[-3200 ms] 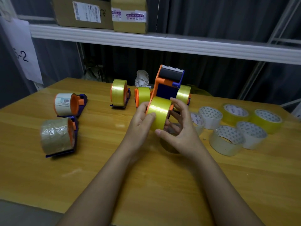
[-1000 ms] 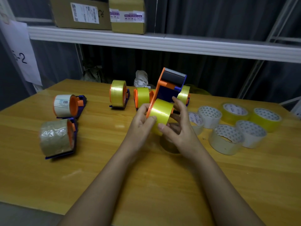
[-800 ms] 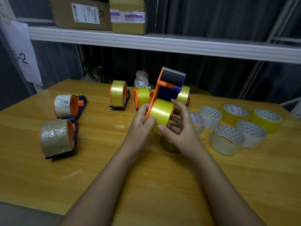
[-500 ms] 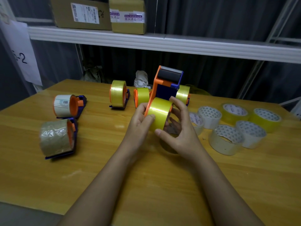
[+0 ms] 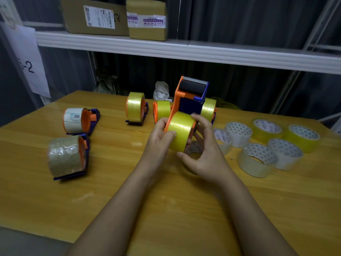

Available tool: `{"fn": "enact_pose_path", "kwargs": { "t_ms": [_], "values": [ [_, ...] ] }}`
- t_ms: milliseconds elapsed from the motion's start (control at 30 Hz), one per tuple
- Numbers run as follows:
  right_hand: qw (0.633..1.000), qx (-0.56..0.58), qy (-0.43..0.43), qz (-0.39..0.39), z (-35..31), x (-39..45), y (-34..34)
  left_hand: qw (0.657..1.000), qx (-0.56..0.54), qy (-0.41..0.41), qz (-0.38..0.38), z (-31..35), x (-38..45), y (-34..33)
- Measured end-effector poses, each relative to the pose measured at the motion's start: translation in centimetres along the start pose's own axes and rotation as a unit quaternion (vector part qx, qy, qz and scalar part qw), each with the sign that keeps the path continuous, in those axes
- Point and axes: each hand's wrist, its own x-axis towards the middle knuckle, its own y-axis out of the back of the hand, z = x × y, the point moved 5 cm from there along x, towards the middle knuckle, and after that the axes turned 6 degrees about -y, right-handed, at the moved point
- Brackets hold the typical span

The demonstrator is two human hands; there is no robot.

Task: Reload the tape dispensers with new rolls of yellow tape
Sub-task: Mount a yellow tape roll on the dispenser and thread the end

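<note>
We hold one dispenser (image 5: 191,97) tilted up over the middle of the bench (image 5: 166,209), cutter teeth and dark roller at the far top. A yellow roll (image 5: 180,133) sits on its hub, facing us.

Left hand (image 5: 158,137): fingers curled round the orange side of the dispenser, thumb laid on the roll's near face. This grip is closed on the tool.

Right hand (image 5: 204,154): fingers curved over the roll's right edge and behind it, thumb out below and not touching the tape. Whether the hidden fingers hold the roll or the frame, we cannot tell for sure; they look wrapped about the roll.

Step in hand, as we judge it: the roll is seated and we are hunting the free end, or turning the roll to bring it round. No loose tape tail shows.

Next move calls for picking up the tape end with a fingernail, pulling it off the roll, and threading it over the roller to the teeth. The left hand must keep the frame steady while the right pulls.

Elsewhere: three dispensers with yellow rolls stand behind, one (image 5: 135,109) to the left. Two more lie at far left, one with a white roll (image 5: 73,120), one with a brownish roll (image 5: 65,157). Spare rolls (image 5: 267,143) are grouped at right.
</note>
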Motion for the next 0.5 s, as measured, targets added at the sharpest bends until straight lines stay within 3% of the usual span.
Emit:
{"fn": "enact_pose_path", "kwargs": {
  "t_ms": [167,500],
  "values": [
    [0.992,0.107,-0.06,-0.001,0.34,0.03,-0.1,1.0,0.021,-0.01,0.016,-0.31,0.07,0.22],
    [0.999,-0.028,-0.015,0.015,0.08,0.05,0.16,0.999,-0.019,-0.031,-0.013,0.47,-0.06,-0.09]
  ]
}}
